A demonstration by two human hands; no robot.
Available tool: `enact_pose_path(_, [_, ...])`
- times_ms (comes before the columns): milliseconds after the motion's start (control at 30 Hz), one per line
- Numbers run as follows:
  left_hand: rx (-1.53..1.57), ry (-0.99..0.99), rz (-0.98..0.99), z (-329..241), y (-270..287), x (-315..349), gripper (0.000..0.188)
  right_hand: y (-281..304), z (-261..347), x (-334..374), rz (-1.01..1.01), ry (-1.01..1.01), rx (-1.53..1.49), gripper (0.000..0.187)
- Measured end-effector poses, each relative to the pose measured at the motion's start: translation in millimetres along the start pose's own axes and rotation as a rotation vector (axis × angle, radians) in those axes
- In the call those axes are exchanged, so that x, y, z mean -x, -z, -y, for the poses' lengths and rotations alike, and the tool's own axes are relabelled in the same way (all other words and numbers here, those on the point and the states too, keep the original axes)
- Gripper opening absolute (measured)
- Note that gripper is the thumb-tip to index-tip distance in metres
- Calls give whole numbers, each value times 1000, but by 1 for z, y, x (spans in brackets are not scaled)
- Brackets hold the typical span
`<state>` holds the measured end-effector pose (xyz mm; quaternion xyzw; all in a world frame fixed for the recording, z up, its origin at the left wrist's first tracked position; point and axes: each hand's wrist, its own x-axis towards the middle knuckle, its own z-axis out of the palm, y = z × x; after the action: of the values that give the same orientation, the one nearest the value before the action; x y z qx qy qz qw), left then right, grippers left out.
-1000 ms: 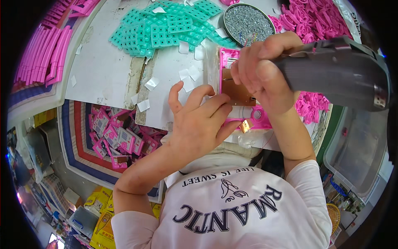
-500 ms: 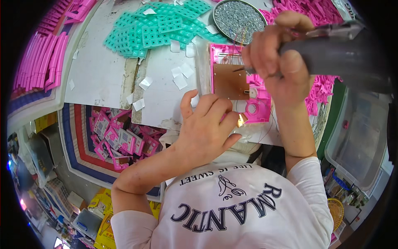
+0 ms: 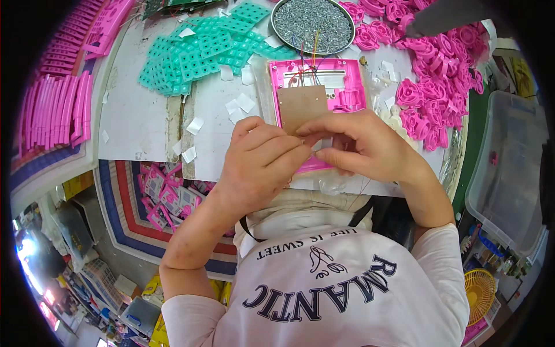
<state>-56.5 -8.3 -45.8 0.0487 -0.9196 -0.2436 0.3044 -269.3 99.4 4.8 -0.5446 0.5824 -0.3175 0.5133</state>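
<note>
A pink plastic housing [image 3: 362,78] lies on the bench in front of me. A brown circuit board [image 3: 302,104] sits in it, and thin coloured wires [image 3: 312,65] rise at its far edge. Over the housing's near part, my left hand [image 3: 260,165] has its fingers curled together, their tips hidden. Close beside it, thumb and forefinger of my right hand [image 3: 367,144] come together in a pinch. Whatever is between the fingertips is too small and covered to make out. A dark grey handheld power tool [image 3: 457,20], apart from both hands, hangs at the upper right.
A round tray of small metal screws [image 3: 312,26] stands beyond the housing. Teal button sheets [image 3: 202,52] lie left of it, pink round parts [image 3: 433,87] right. White paper pieces [image 3: 195,125] are scattered about. A striped bag [image 3: 118,196] holds pink units [image 3: 173,196] below the bench's left.
My right hand has let go of the power tool and come down beside my left hand. The tool has swung up and away. My left hand's fingers have drawn together.
</note>
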Motion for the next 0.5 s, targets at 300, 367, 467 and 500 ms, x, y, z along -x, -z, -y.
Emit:
enact_pose_path(300, [1054,1088,149,-9,7,-4,16,-15,-18,-4,-99,-73,-300,23])
enact_pose_path(367, [1178,1151,287,-3,11,-10,19,-13,-11,-6,-108,-79,-311,23])
enact_pose_path(467, [1197,1203,409,-3,16,-21,20,-8,-14,-5,-72,-63,-298,25])
enact_pose_path(500, [1215,1220,435,-1,19,-24,21,-6,-18,-5,-45,-31,-241,26])
